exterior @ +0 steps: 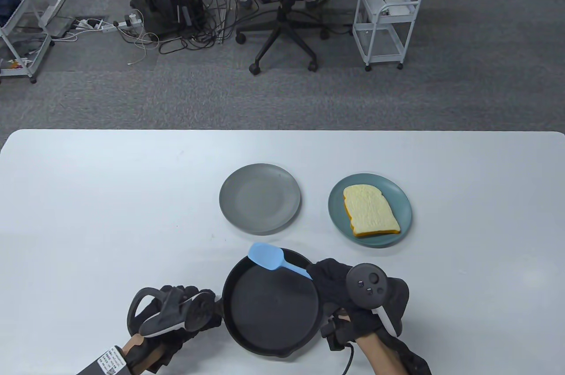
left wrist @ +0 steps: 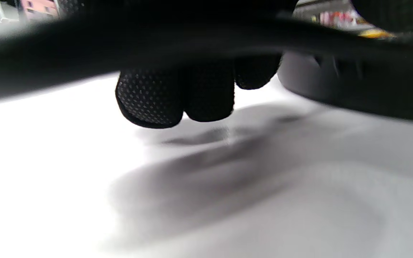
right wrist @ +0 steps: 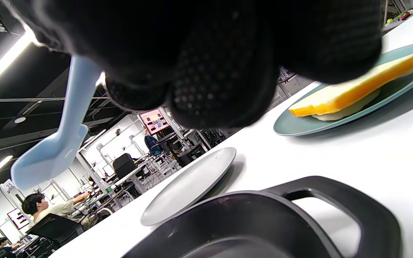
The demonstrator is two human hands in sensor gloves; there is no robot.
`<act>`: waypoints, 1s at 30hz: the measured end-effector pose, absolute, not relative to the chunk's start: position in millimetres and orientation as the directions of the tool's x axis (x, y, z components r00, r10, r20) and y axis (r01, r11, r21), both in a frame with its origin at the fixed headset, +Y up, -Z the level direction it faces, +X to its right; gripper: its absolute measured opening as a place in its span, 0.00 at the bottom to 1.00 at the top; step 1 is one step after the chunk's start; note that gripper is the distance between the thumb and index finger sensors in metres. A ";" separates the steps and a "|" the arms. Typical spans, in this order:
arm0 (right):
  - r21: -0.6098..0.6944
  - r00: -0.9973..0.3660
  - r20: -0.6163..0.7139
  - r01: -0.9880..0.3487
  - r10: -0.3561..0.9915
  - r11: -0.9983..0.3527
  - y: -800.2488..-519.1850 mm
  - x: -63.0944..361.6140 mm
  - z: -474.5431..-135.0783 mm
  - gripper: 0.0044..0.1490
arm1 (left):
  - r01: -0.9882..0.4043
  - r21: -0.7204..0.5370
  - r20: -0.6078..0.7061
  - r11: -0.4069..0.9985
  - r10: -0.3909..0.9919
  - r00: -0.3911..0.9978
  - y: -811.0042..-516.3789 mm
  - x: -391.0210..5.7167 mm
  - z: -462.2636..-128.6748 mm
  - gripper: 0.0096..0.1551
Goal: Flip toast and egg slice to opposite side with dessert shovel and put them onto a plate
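The toast (exterior: 371,209) lies on the teal plate (exterior: 340,220) at the right; in the right wrist view the toast (right wrist: 357,89) rests on a pale slice (right wrist: 339,113). The grey plate (exterior: 259,198) is bare. My right hand (exterior: 324,275) grips the handle of the blue dessert shovel (exterior: 265,256), whose blade hovers over the far rim of the black pan (exterior: 271,304); nothing lies in the pan. My left hand (exterior: 203,304) is at the pan's left side, fingers (left wrist: 149,100) curled as if round its handle.
The pan's loop handle (right wrist: 335,200) sticks out under my right hand. Bare white table (exterior: 110,216) stretches to the left and behind the plates. An office chair (exterior: 282,9) and a white cart (exterior: 388,17) stand on the floor beyond.
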State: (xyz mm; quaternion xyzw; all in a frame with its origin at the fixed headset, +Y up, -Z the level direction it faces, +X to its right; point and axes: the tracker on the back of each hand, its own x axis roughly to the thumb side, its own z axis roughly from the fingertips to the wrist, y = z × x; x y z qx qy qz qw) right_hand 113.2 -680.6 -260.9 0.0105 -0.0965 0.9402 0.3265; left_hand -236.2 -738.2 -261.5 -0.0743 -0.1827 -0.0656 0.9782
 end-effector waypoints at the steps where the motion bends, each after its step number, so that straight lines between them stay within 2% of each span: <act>1: -0.174 -0.787 0.083 -0.615 0.611 -0.769 -680.7 113.1 -260.9 0.30 | 0.135 -0.112 0.355 0.985 -0.087 0.931 -734.6 -240.1 -261.9 0.47; 6: -0.172 -0.796 0.086 -0.604 0.599 -0.778 -680.5 112.1 -260.9 0.30 | 0.057 -0.037 0.271 0.998 -0.045 0.962 -717.7 -260.7 -267.1 0.45; 10: -0.170 -0.803 0.088 -0.595 0.589 -0.785 -680.8 111.1 -260.9 0.30 | 0.021 -0.001 0.229 1.000 -0.021 0.973 -713.2 -274.5 -272.0 0.47; 14: -0.170 -0.815 0.090 -0.579 0.572 -0.797 -681.9 108.6 -260.5 0.30 | -0.009 -0.043 0.218 0.999 0.018 0.976 -714.8 -284.4 -277.7 0.53; 16: -0.167 -0.824 0.090 -0.566 0.559 -0.808 -683.3 106.8 -260.7 0.30 | 0.020 -0.108 0.207 0.994 0.003 0.978 -717.4 -289.1 -280.6 0.55; 18: -0.164 -0.833 0.089 -0.553 0.547 -0.817 -684.9 105.1 -260.7 0.30 | 0.015 -0.092 0.197 0.996 0.004 0.980 -718.4 -291.8 -282.2 0.56; 23: -0.152 -0.883 0.065 -0.470 0.466 -0.870 -693.3 98.2 -261.6 0.30 | 0.011 -0.105 0.185 0.994 0.009 0.983 -718.4 -293.7 -283.8 0.56; 30: -0.133 -0.958 0.028 -0.285 0.284 -0.949 -712.4 87.6 -267.0 0.30 | 0.035 -0.094 0.207 0.995 -0.015 0.978 -718.6 -288.5 -281.9 0.56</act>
